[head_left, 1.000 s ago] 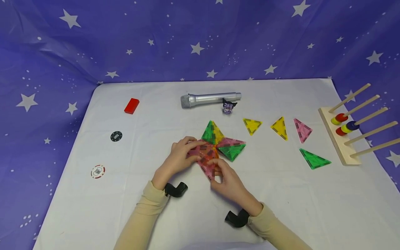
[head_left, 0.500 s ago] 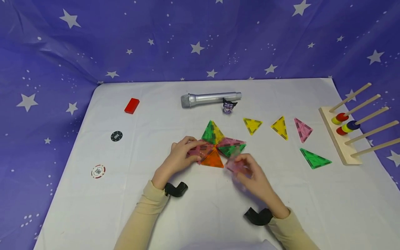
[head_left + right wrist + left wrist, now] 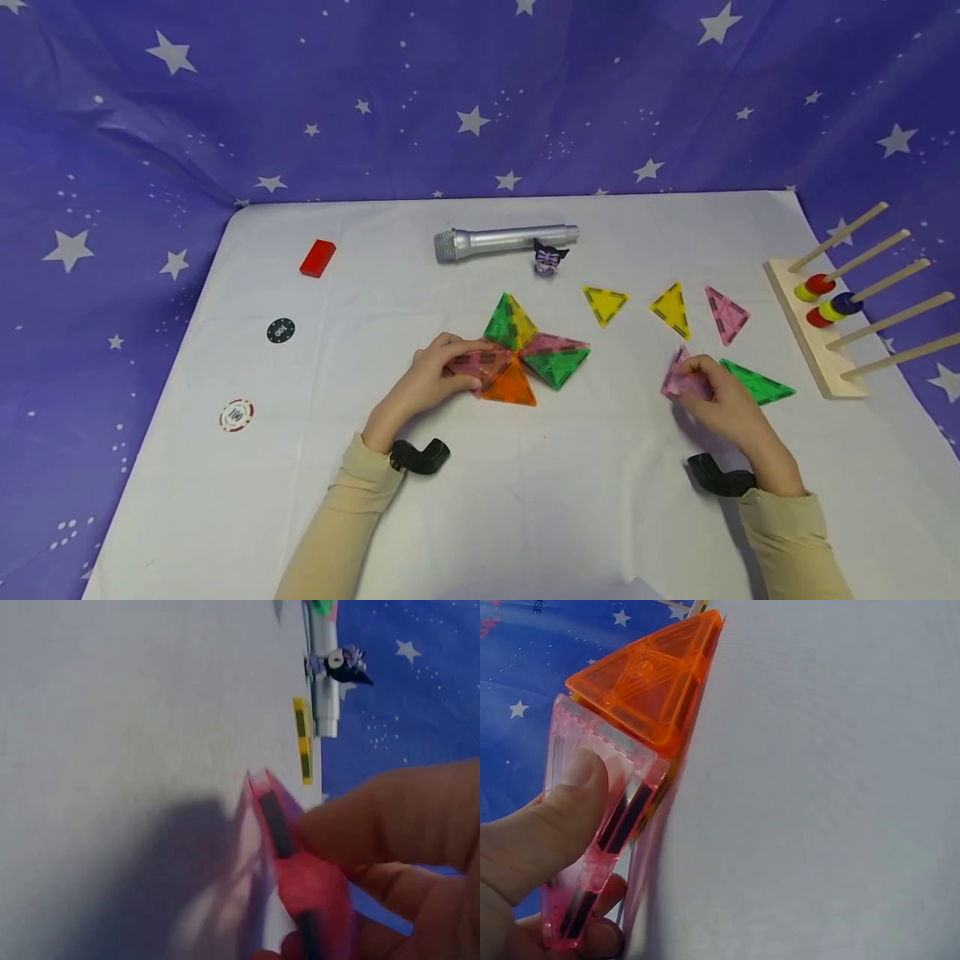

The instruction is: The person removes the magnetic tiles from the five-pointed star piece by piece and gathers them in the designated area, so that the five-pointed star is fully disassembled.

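My left hand (image 3: 429, 380) grips the pink magnetic tile arm (image 3: 467, 368) of a star-like tile build. In the left wrist view its thumb (image 3: 559, 817) lies on this pink piece, beside an orange tile (image 3: 649, 682). The build's other arms show a green tile (image 3: 498, 325), a yellow tile (image 3: 522, 323) and a green tile (image 3: 557, 365) with pink next to it. My right hand (image 3: 731, 408) pinches a separate pink triangular magnetic tile (image 3: 681, 379) at the right, just left of a green triangular tile (image 3: 759, 384). The right wrist view has this tile (image 3: 274, 817) tilted, edge-on.
Two yellow triangles (image 3: 604, 304) and a pink triangle (image 3: 726, 315) lie behind the right hand. A wooden peg rack (image 3: 813, 342) stands far right. A toy microphone (image 3: 510, 240), small figure (image 3: 547, 260), red block (image 3: 318, 258) and two poker chips (image 3: 237, 414) lie around.
The right hand has lifted a pink triangle off the front of the build and carried it right, uncovering the orange tile. My left hand stays on the build.
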A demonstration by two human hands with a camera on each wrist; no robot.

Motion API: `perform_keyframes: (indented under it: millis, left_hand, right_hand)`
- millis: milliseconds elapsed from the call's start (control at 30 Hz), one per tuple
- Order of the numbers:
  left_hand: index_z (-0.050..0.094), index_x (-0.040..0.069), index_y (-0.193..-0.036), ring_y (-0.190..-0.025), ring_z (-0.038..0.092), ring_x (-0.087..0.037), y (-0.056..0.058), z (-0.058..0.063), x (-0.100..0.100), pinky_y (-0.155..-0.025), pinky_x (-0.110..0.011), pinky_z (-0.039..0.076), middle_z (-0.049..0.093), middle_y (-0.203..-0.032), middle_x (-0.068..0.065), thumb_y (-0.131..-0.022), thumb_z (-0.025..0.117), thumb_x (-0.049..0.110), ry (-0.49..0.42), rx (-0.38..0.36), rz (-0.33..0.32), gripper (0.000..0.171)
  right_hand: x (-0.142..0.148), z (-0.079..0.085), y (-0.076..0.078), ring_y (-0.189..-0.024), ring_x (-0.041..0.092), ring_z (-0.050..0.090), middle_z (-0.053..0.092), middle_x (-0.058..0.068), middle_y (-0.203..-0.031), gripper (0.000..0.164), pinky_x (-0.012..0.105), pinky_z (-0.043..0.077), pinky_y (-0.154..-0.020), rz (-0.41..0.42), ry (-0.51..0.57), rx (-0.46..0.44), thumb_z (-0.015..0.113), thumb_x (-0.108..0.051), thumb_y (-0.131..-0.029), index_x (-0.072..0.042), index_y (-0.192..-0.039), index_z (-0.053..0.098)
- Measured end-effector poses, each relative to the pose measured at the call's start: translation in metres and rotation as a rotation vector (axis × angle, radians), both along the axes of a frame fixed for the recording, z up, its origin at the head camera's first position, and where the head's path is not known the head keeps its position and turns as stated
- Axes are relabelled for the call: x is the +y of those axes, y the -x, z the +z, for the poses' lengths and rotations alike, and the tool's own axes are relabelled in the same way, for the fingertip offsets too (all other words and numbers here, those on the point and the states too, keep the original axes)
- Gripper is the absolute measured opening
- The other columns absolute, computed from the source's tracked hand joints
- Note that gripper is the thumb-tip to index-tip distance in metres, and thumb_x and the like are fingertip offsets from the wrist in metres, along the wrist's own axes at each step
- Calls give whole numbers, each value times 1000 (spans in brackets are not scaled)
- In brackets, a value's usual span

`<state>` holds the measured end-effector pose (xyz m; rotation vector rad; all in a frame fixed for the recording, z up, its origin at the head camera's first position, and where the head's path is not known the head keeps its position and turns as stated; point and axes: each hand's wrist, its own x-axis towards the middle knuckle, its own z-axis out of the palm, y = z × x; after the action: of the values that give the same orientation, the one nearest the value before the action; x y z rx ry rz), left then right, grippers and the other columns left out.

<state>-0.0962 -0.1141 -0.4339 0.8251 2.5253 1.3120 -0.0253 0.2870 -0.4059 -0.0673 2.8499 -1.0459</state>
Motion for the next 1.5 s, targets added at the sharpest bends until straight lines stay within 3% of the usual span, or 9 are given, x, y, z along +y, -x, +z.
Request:
perform_keyframes:
  millis: [133,333,500,633,733,867,1200,1367,1500]
  left_hand:
    - [58,21,-123,-88,45,-13,0,0,-1,-72,-37,23,50,-103,0,-78,70,25,-6,-21,5,47]
    - [58,20,-124,-87,45,-13,0,0,-1,-73,-36,25,51,-101,-1,-77,71,25,6,-27,17,49]
    - [58,21,-123,-83,44,-13,1,-1,-1,-72,-35,25,50,-97,0,-76,71,26,18,-29,28,49]
    - [58,21,-123,-83,44,-13,1,0,-2,-71,-34,25,51,-98,0,-77,71,26,23,-18,19,48]
    - [58,21,-123,-83,43,-12,1,0,-1,-70,-34,24,51,-98,0,-78,70,26,22,-18,15,47]
    - [58,21,-123,-83,43,-11,1,-1,0,-69,-34,25,51,-98,0,-77,71,26,24,-20,17,48]
    - [58,23,-123,-83,44,-11,2,-2,-2,-70,-34,25,51,-100,1,-78,70,29,21,-14,14,48]
    - [58,23,-123,-82,44,-11,1,-1,-2,-70,-34,25,51,-99,1,-77,70,29,23,-23,14,48]
    - [58,22,-124,-83,44,-11,2,-1,-1,-70,-34,25,51,-99,0,-78,70,28,34,-33,12,48]
  right_hand:
    - [2,-4,0,-83,32,45,52,22,-102,40,47,43,-70,94,-74,81,65,2,-78,0,-114,48]
    - [-12,0,-1,-98,46,42,48,29,-111,43,63,35,-79,98,-128,130,69,-3,-76,-1,-116,53]
    - [-45,11,0,-92,37,49,53,22,-105,28,53,39,-79,150,-46,236,67,-4,-79,-2,-106,58]
    - [-87,14,4,-85,17,57,57,9,-106,27,34,48,-71,355,112,181,62,-5,-85,-4,-111,56]
    - [-116,11,9,-91,15,58,57,6,-112,32,32,48,-76,488,150,93,59,-10,-88,-7,-119,53]
    - [-142,4,13,-102,19,55,54,6,-119,39,39,44,-86,551,96,48,59,-13,-88,-11,-126,49]
    - [-170,-17,15,-87,11,52,57,-2,-103,27,31,45,-75,457,226,202,66,-12,-83,-11,-109,57]
    - [-165,-14,16,-74,8,52,59,-6,-95,24,26,46,-67,409,326,112,65,-13,-84,-15,-107,59]
    - [-149,-6,14,-81,12,57,61,-1,-103,26,27,47,-71,409,419,47,63,-11,-85,-13,-111,58]
